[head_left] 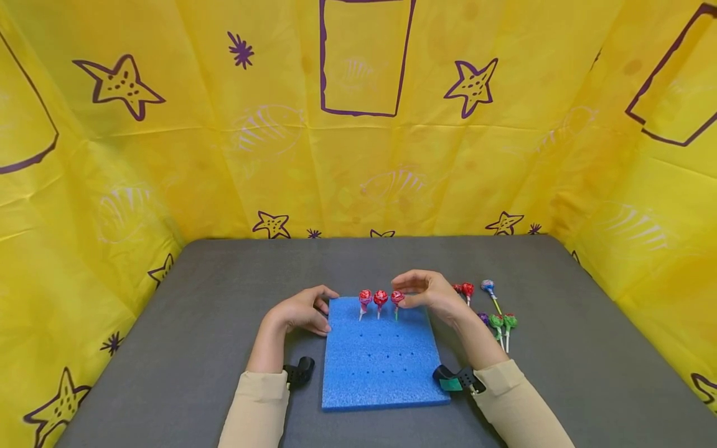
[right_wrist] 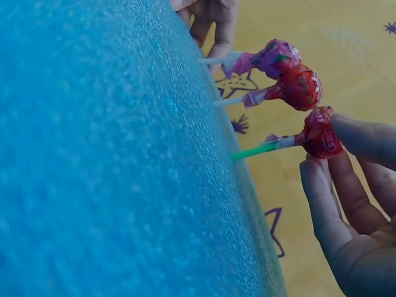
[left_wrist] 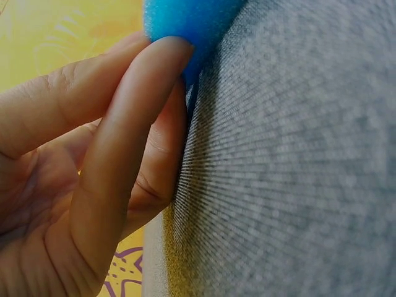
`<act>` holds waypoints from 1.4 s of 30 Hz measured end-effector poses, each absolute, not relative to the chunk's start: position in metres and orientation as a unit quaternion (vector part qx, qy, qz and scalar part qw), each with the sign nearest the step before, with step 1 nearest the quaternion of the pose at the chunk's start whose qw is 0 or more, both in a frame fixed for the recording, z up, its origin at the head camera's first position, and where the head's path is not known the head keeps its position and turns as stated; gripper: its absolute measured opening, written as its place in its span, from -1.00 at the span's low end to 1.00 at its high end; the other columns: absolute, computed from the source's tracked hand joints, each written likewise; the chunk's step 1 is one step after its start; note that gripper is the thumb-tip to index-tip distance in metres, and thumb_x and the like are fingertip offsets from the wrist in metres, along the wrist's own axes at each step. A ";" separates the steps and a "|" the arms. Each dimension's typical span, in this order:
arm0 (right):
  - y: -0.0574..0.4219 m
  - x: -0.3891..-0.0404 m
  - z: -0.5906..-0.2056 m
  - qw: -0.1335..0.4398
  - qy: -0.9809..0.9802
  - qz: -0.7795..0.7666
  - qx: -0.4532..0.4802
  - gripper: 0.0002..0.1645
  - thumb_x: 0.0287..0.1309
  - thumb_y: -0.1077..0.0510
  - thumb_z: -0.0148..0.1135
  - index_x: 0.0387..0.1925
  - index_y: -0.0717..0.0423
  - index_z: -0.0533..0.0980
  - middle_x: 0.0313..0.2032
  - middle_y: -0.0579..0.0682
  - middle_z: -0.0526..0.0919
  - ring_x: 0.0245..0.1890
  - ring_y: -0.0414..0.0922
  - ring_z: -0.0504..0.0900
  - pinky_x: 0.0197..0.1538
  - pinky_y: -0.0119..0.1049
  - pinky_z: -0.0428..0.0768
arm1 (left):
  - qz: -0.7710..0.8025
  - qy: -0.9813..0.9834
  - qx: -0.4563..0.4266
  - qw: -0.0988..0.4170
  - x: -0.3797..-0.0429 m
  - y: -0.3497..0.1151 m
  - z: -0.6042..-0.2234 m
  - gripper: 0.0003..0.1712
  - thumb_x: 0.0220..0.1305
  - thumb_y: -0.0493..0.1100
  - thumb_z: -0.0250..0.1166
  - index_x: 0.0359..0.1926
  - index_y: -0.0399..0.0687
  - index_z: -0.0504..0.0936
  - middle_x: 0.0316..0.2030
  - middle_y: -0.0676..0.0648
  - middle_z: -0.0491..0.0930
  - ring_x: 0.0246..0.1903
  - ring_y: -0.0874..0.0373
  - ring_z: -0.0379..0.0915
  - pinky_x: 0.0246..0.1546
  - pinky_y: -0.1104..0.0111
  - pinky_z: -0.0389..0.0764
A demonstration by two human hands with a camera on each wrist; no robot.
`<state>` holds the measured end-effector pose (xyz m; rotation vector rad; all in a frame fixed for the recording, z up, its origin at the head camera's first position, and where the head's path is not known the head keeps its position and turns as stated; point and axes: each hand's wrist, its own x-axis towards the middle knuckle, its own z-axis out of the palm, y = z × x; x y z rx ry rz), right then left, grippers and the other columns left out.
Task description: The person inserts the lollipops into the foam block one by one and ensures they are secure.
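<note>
A blue foam board [head_left: 381, 392] lies flat, with rows of small holes. Three lollipops stand along its far side: one in a pink-purple wrapper [right_wrist: 275, 59], one in a red wrapper [head_left: 380, 297], and one red on a green stick [right_wrist: 320, 133]. My right hand [head_left: 434, 297] pinches that green-stick lollipop by its candy head, thumb on one side and a finger on the other. The stick's lower end meets the foam. At the board's far left corner, my left hand [head_left: 305, 310] holds the edge between thumb and fingers; the thumb [left_wrist: 145, 93] touches the foam.
Right of the board, partly behind my right forearm, lie loose lollipops: red ones [head_left: 467, 289], a blue one [head_left: 488, 285], a purple one [head_left: 483, 318] and green ones [head_left: 509, 320]. A yellow patterned cloth [head_left: 358, 174] walls in the grey table [head_left: 224, 267].
</note>
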<state>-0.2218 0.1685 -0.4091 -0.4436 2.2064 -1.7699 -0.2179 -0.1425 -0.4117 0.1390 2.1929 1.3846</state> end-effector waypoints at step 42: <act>0.308 -0.238 -0.382 0.049 0.848 -0.528 -0.009 -0.30 0.27 0.13 0.28 0.31 0.43 0.31 0.01 -0.16 0.64 -0.23 -0.54 0.63 0.03 -0.45 0.71 | 0.513 0.813 0.039 0.272 -0.217 -0.143 -0.412 -0.25 0.01 -0.50 0.41 0.26 -0.09 0.45 -0.21 -0.18 0.40 -0.45 0.05 0.57 -0.36 0.28 0.78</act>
